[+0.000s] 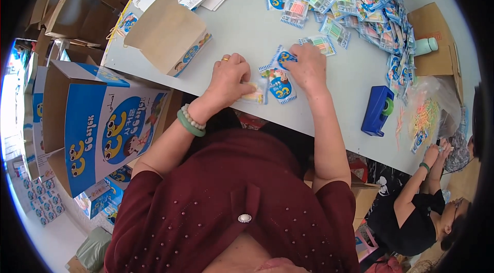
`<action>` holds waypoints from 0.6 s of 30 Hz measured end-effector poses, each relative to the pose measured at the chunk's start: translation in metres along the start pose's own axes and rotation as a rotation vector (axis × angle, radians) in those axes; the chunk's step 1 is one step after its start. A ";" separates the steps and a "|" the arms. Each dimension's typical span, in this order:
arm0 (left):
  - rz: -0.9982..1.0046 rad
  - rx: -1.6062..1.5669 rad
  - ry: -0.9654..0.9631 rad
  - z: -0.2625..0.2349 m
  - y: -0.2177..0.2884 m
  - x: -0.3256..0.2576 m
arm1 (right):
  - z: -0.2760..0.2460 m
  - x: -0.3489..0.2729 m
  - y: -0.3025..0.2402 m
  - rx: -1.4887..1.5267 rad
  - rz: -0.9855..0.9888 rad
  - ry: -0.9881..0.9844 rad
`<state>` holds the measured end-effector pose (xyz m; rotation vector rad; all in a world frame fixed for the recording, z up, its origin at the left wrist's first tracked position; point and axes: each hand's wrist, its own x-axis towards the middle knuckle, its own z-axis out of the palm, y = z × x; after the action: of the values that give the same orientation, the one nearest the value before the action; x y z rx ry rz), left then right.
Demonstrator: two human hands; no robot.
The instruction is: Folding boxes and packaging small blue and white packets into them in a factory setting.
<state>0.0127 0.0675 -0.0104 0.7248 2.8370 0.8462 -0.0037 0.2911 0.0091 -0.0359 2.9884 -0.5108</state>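
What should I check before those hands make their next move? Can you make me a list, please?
1. Left hand at a packet: ok, its thumb lies over a see-through packet.
2. Right hand at a packet: ok, its fingertips hold a blue packet.
3. Small box open: ok, its brown inside shows.
4. Packet pile tidy: not ok, it's a loose, jumbled heap.
5. Tape dispenser clear of the hands: ok, it stands apart, to the right of the right forearm.
6. Every packet sealed: cannot tell, many overlap.
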 end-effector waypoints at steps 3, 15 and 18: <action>0.046 -0.132 -0.120 0.000 -0.011 0.000 | 0.002 -0.018 0.007 0.069 -0.054 0.384; 0.001 -0.092 0.175 -0.003 -0.026 -0.015 | 0.030 -0.052 -0.055 0.185 -0.663 0.225; -0.007 -0.539 0.034 -0.002 -0.029 -0.016 | 0.039 -0.044 -0.060 0.139 -0.609 -0.064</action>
<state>0.0142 0.0382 -0.0246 0.6185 2.4445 1.5389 0.0452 0.2237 -0.0028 -0.9467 2.8278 -0.7491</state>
